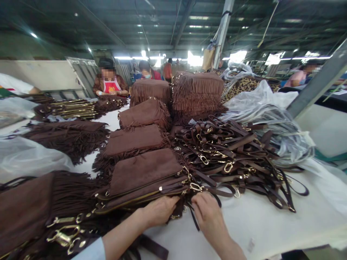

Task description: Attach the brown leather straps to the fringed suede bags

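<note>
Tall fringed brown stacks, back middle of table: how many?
2: one smaller stack left of centre, one larger stack just right of it. Others may be hidden behind.

No lettering readable; yellow mark on red apron illegible.

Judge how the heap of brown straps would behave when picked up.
The straps would likely droop, since they curl loosely. Lifting one would probably drag others, as they overlap. The gold clasps might snag, lying among them.
</note>
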Motion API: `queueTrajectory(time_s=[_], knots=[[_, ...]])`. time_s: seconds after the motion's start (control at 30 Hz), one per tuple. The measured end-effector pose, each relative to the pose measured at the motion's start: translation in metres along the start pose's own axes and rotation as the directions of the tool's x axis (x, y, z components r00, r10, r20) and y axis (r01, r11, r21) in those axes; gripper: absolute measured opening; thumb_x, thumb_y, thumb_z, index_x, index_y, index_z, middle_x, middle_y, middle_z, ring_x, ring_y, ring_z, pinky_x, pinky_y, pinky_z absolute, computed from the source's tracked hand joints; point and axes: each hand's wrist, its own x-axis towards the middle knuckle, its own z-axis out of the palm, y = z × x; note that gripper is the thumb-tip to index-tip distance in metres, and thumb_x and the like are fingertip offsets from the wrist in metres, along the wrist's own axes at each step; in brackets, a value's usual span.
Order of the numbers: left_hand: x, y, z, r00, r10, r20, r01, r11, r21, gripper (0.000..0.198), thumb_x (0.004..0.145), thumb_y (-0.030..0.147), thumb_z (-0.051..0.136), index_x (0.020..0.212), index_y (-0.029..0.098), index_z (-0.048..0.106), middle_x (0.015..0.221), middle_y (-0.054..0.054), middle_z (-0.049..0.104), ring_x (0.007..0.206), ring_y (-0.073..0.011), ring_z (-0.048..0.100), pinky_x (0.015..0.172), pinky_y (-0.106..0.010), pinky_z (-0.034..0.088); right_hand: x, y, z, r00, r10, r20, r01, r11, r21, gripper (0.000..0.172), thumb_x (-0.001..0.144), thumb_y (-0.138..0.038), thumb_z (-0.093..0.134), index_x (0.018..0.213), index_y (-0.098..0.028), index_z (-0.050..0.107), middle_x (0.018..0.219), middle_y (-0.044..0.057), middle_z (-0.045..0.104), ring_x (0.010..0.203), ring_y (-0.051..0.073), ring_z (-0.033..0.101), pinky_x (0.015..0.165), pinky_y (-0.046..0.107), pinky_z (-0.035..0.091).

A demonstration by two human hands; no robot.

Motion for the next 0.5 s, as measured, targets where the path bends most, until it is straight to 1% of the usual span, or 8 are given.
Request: queueTrajectory(time_s=[0.03,0.07,0.13,0.23,0.3,0.4,0.43,0.5], knots=[[-0.001,0.001,0.000,1.000,-0.012,0.014,0.012,1.000,-0.008,0.028,0.086,0.015,0.036,0.110,0.017,0.049,0.110,-0.008,0.060,0.103,-0.0200,0.056,0.090,-0.034,0.044,-0.013,-0.002,0.010,1.000,0.000,0.017,0.001,1.000,-0.024,0.014,0.084,-0.016,0.042,0.085,-0.021,0.055,0.084,0.004,0.059,0.080,0.019,0.053,0.071,0.033,0.042],[-0.002,0.002,0.000,0.999,-0.020,0.028,0.020,1.000,-0.017,0.024,0.085,0.020,0.040,0.107,0.017,0.050,0.108,-0.008,0.061,0.101,-0.0210,0.057,0.089,-0.034,0.044,-0.024,-0.004,0.020,1.000,-0.003,-0.003,0.003,0.998,-0.061,0.015,0.083,-0.014,0.042,0.092,-0.021,0.053,0.088,0.005,0.060,0.081,0.020,0.054,0.070,0.033,0.044],[-0.001,0.004,-0.001,0.998,-0.033,0.061,0.035,0.999,-0.030,0.027,0.078,0.030,0.053,0.103,0.019,0.051,0.103,-0.006,0.062,0.097,-0.0230,0.059,0.085,-0.033,0.046,-0.038,-0.006,0.040,0.999,-0.022,-0.050,0.016,0.992,-0.127,0.020,0.083,-0.014,0.042,0.100,-0.020,0.051,0.091,0.006,0.060,0.082,0.021,0.055,0.069,0.034,0.046],[0.000,0.006,-0.002,0.992,-0.078,0.099,0.081,0.996,-0.026,0.040,0.066,0.033,0.064,0.102,0.021,0.051,0.101,-0.004,0.063,0.093,-0.0249,0.060,0.080,-0.033,0.048,-0.042,-0.004,0.063,0.995,-0.038,-0.090,0.016,0.972,-0.234,0.022,0.084,-0.013,0.040,0.104,-0.018,0.049,0.089,0.008,0.060,0.081,0.022,0.057,0.069,0.035,0.047],[0.000,0.007,0.000,0.989,-0.123,0.083,0.125,0.992,-0.023,0.041,0.065,0.032,0.063,0.103,0.022,0.050,0.101,-0.004,0.063,0.093,-0.0251,0.060,0.080,-0.033,0.048,-0.039,-0.002,0.071,0.995,-0.034,-0.091,0.004,0.950,-0.313,0.022,0.083,-0.011,0.039,0.101,-0.017,0.050,0.086,0.007,0.060,0.078,0.022,0.057,0.069,0.035,0.047],[-0.001,0.007,0.006,0.984,-0.160,0.075,0.165,0.984,-0.068,0.049,0.064,0.030,0.064,0.110,0.023,0.049,0.104,-0.004,0.062,0.096,-0.0260,0.060,0.082,-0.035,0.048,-0.034,-0.001,0.066,0.997,-0.062,-0.053,0.036,0.922,-0.385,0.023,0.082,-0.007,0.036,0.094,-0.018,0.052,0.078,0.005,0.059,0.071,0.020,0.057,0.064,0.033,0.047],[-0.001,0.006,0.008,0.984,-0.162,0.080,0.170,0.980,-0.101,0.054,0.063,0.030,0.064,0.114,0.024,0.047,0.109,-0.004,0.061,0.100,-0.0264,0.058,0.084,-0.036,0.047,-0.032,-0.001,0.060,0.996,-0.081,-0.027,0.065,0.925,-0.375,0.023,0.082,-0.007,0.035,0.091,-0.019,0.053,0.075,0.004,0.059,0.068,0.020,0.057,0.061,0.032,0.046],[-0.001,0.004,0.012,0.984,-0.155,0.090,0.169,0.969,-0.181,0.065,0.062,0.029,0.065,0.123,0.026,0.042,0.122,-0.005,0.055,0.110,-0.0263,0.052,0.092,-0.036,0.043,-0.024,-0.001,0.041,0.993,-0.109,0.032,0.114,0.952,-0.286,0.021,0.083,-0.010,0.035,0.083,-0.021,0.053,0.071,0.002,0.057,0.062,0.017,0.057,0.055,0.028,0.044]])
